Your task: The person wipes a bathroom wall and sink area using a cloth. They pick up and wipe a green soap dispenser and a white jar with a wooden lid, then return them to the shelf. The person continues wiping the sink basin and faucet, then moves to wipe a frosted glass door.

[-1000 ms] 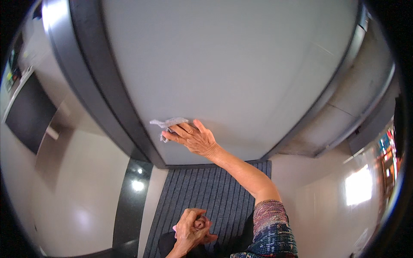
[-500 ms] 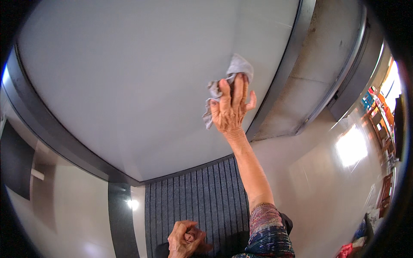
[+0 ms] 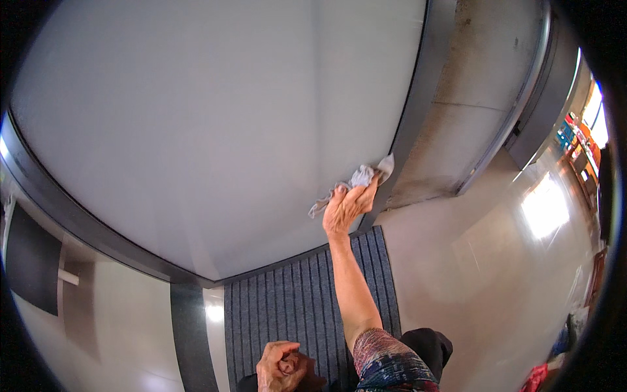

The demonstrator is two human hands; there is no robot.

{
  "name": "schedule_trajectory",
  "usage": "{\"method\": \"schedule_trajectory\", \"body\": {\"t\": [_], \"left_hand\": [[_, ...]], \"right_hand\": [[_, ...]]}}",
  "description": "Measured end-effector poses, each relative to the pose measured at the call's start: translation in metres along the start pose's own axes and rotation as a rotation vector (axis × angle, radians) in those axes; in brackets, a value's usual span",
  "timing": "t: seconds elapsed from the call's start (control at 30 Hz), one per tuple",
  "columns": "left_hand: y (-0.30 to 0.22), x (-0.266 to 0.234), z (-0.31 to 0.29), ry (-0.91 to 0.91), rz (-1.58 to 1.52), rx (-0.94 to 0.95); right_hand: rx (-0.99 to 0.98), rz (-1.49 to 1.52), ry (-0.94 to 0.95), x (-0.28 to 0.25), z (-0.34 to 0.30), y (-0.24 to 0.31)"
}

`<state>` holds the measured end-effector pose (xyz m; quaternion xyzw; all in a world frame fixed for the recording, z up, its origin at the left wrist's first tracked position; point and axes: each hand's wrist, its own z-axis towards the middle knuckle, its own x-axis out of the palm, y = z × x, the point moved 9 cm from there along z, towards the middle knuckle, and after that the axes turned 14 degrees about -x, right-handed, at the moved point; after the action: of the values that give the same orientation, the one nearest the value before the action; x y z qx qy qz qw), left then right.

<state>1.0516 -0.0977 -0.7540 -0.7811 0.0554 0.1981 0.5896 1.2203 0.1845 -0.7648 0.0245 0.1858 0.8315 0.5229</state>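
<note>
My right hand (image 3: pixel 347 210) is closed on a crumpled light grey cloth (image 3: pixel 362 175), pressing it to a large frosted glass panel (image 3: pixel 196 130). The cloth lies low on the panel, its tip reaching the dark frame (image 3: pixel 418 117) at the right edge. Part of the cloth trails out to the left of my fingers. Close to my body, at the bottom of the view, my left hand (image 3: pixel 279 367) is curled into a loose fist, and I see nothing in it.
A ribbed dark grey mat (image 3: pixel 287 300) lies on the shiny tiled floor (image 3: pixel 457 261) below the panel. To the right stands a stained grey panel (image 3: pixel 470 111) beside a metal frame. At the far right are furniture and a red item (image 3: pixel 537 377).
My right hand has moved the cloth down the glass and toward the right-hand frame. The view has shifted a little. My left hand remains curled near my body.
</note>
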Motion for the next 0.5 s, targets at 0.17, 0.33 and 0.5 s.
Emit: {"method": "schedule_trajectory", "body": {"t": [0.17, 0.33, 0.5], "left_hand": [[0.007, 0.013, 0.009, -0.007, 0.134, -0.004], [0.016, 0.021, 0.013, 0.015, 0.040, -0.091], [0.002, 0.022, 0.010, 0.057, 0.047, -0.087]], "right_hand": [[0.161, 0.253, 0.052, -0.007, -0.036, -0.045], [-0.288, 0.053, -0.141, -0.056, 0.123, 0.021], [-0.277, -0.058, -0.225, -0.029, 0.165, 0.001]]}}
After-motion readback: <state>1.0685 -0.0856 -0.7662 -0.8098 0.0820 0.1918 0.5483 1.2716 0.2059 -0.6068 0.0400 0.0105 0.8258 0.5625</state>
